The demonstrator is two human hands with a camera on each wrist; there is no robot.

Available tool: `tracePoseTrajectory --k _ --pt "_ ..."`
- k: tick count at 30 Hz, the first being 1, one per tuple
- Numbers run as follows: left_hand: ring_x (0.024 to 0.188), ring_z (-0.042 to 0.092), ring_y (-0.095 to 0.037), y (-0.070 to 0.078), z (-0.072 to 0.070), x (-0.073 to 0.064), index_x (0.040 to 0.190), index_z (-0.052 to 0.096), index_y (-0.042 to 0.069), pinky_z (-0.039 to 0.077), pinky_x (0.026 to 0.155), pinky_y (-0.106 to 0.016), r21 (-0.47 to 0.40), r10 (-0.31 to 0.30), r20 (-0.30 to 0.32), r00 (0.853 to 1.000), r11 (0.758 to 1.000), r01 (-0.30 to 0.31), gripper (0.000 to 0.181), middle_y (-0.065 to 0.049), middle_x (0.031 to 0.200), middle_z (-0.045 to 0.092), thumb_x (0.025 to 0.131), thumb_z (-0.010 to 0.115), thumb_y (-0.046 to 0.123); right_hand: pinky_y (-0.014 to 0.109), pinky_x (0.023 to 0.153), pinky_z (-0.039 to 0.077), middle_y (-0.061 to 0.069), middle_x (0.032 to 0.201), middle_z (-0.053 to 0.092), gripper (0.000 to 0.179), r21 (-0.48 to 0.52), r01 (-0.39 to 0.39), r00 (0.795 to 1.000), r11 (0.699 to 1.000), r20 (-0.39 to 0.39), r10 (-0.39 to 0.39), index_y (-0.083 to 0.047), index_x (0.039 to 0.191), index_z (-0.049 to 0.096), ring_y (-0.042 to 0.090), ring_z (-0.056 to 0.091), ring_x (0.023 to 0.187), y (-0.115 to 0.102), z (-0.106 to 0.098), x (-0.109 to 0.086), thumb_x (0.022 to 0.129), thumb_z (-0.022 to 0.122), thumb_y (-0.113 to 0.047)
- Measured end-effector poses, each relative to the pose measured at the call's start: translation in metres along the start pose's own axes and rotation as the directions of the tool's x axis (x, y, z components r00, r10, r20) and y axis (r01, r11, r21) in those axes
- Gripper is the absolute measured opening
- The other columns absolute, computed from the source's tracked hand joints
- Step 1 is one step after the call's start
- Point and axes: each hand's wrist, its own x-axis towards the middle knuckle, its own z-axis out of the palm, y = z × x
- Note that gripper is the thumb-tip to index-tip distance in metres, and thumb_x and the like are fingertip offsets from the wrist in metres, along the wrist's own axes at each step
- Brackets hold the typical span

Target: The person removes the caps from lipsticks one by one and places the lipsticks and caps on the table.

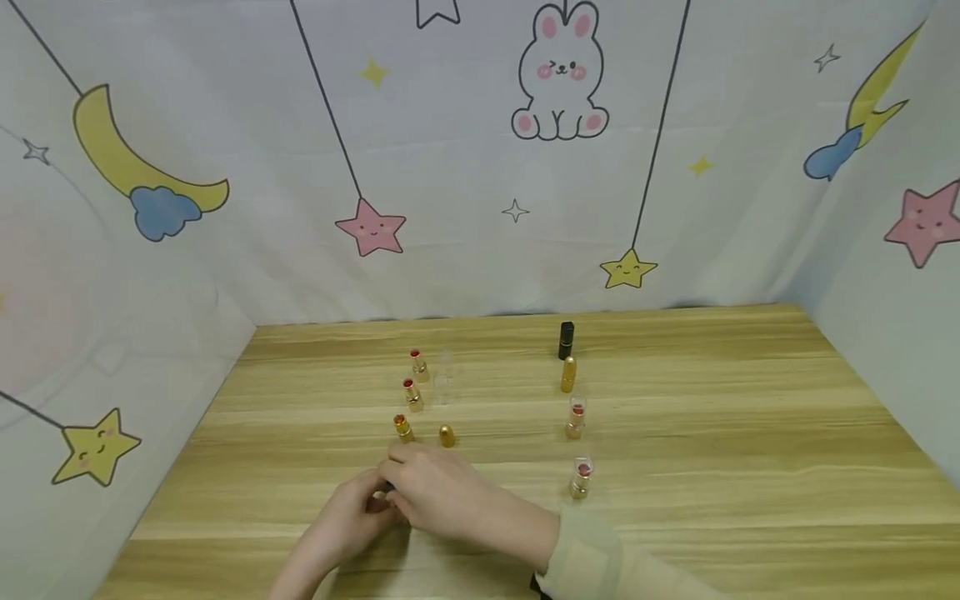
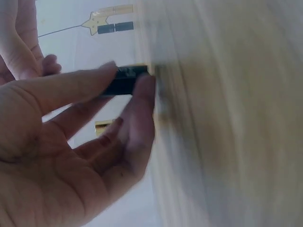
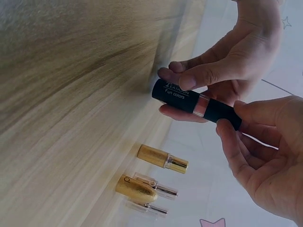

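Well, in the head view your left hand [image 1: 351,515] and right hand [image 1: 438,493] met over the wood-grained table [image 1: 735,433], near a bullet-shaped gold cap [image 1: 447,436] and a red-tipped gold lipstick [image 1: 403,429]. Farther right, two lipsticks [image 1: 581,483] stood inside see-through caps, with a rounded gold tube [image 1: 568,376] and a second black tube [image 1: 566,342] upright beyond. In the left wrist view, your left thumb and fingers gripped a black lipstick tube [image 2: 127,81] close to the tabletop. In the right wrist view, your right thumb and fingertips pinched its other end, past a shiny reddish band [image 3: 201,105]; white lettering read "TEAYASON" and "Fun colors".
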Motion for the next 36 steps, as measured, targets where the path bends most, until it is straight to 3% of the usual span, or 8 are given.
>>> tracePoseTrajectory --k 5,9,16,19,26,36 --pt "0.076 0.066 -0.009 0.005 -0.008 -0.008 0.106 0.068 0.007 0.05 0.067 -0.021 -0.096 -0.042 0.061 0.997 0.994 0.048 0.027 -0.012 0.108 0.068 0.081 0.074 0.016 0.008 0.072 0.044 -0.007 0.096 0.063 0.013 0.135 -0.043 0.999 0.99 -0.012 0.045 -0.015 0.103 0.068 0.001 0.058 0.084 0.002 -0.007 -0.008 0.09 0.066 -0.019" --pt "0.075 0.069 -0.009 0.01 -0.018 -0.013 0.113 0.067 0.008 0.051 0.067 -0.021 -0.176 -0.051 0.104 0.993 0.982 0.069 0.03 -0.017 0.115 0.065 0.085 0.071 0.018 0.006 0.07 0.042 -0.004 0.098 0.066 0.014 0.284 -0.075 0.994 0.956 -0.057 0.094 -0.012 0.104 0.068 0.001 0.058 0.082 0.006 -0.013 -0.016 0.091 0.065 -0.016" --pt "0.074 0.068 -0.01 0.02 -0.03 -0.019 0.115 0.066 0.01 0.049 0.067 -0.021 -0.177 -0.001 0.108 0.994 0.984 0.02 0.031 -0.015 0.112 0.067 0.088 0.068 0.025 0.005 0.07 0.042 -0.003 0.097 0.065 0.016 0.455 -0.101 0.983 0.885 -0.094 0.16 -0.011 0.106 0.067 -0.002 0.054 0.078 0.008 -0.018 -0.028 0.091 0.065 -0.016" --pt "0.073 0.067 -0.008 0.021 -0.031 -0.019 0.115 0.066 0.011 0.049 0.066 -0.021 -0.166 0.027 0.098 0.995 0.986 -0.01 0.031 -0.014 0.11 0.067 0.088 0.067 0.027 0.007 0.07 0.044 -0.002 0.097 0.066 0.016 0.481 -0.089 0.98 0.872 -0.112 0.162 -0.011 0.106 0.067 -0.001 0.055 0.079 0.009 -0.019 -0.031 0.091 0.065 -0.016" --pt "0.074 0.066 -0.005 0.02 -0.031 -0.021 0.114 0.066 0.01 0.049 0.065 -0.021 -0.15 0.084 0.092 0.992 0.986 -0.07 0.031 -0.013 0.109 0.067 0.089 0.066 0.029 0.005 0.069 0.042 -0.002 0.094 0.064 0.014 0.471 -0.056 0.981 0.88 -0.138 0.136 -0.011 0.104 0.066 -0.001 0.055 0.077 0.009 -0.02 -0.034 0.09 0.066 -0.014" --pt "0.088 0.064 -0.001 0.019 -0.03 -0.022 0.111 0.068 0.014 0.053 0.071 -0.021 -0.117 0.129 0.065 0.989 0.986 -0.121 0.028 -0.007 0.11 0.069 0.089 0.065 0.03 0.006 0.068 0.043 -0.002 0.093 0.064 0.014 0.484 -0.051 0.982 0.873 -0.133 0.131 -0.011 0.104 0.066 -0.001 0.055 0.077 0.011 -0.022 -0.036 0.09 0.067 -0.014"
